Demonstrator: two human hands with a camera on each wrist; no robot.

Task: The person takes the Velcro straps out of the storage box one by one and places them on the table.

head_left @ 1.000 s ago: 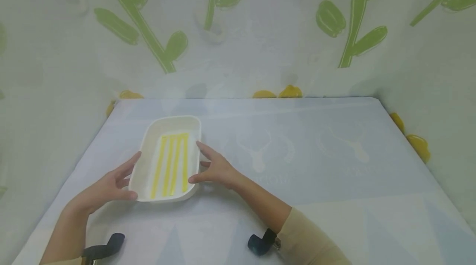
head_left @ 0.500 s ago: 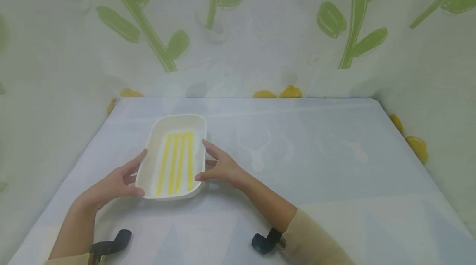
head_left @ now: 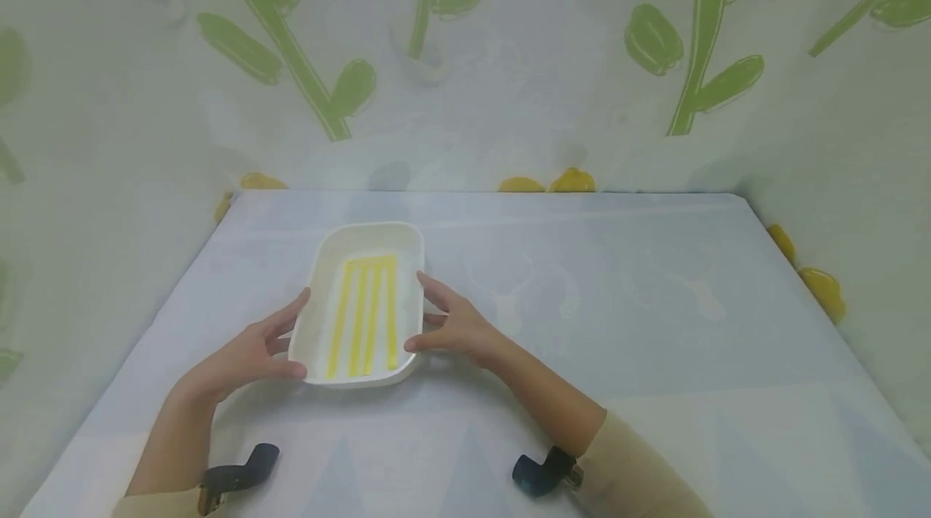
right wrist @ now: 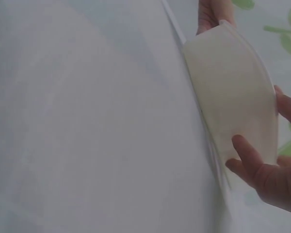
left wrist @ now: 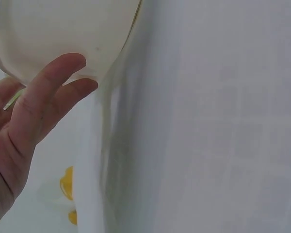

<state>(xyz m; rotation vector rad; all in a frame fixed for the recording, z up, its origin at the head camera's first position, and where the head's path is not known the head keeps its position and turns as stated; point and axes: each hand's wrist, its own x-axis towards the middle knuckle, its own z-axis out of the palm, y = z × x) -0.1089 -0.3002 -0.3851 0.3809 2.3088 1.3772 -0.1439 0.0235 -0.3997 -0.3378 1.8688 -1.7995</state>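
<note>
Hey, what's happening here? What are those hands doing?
A person is holding a white tray, with the left hand on its left side and the right hand on its right. Inside the tray are yellow stripes. The tray is at the table, but I can't tell whether it's touching it.

From right wrist I get pale tray (right wrist: pixel 233 87) at right of frame, outer side toward me, long axis slanting. Right hand (right wrist: pixel 276 182), lower right, grips it: fingertips on tray's near face, another at its right edge. Left hand (right wrist: pixel 217 13) at tray's upper end, top of frame, cut off. White cloth (right wrist: pixel 87 126) fills left and centre. Green leaf prints (right wrist: pixel 287 43) upper right. Can't tell whether tray touches cloth.
</note>
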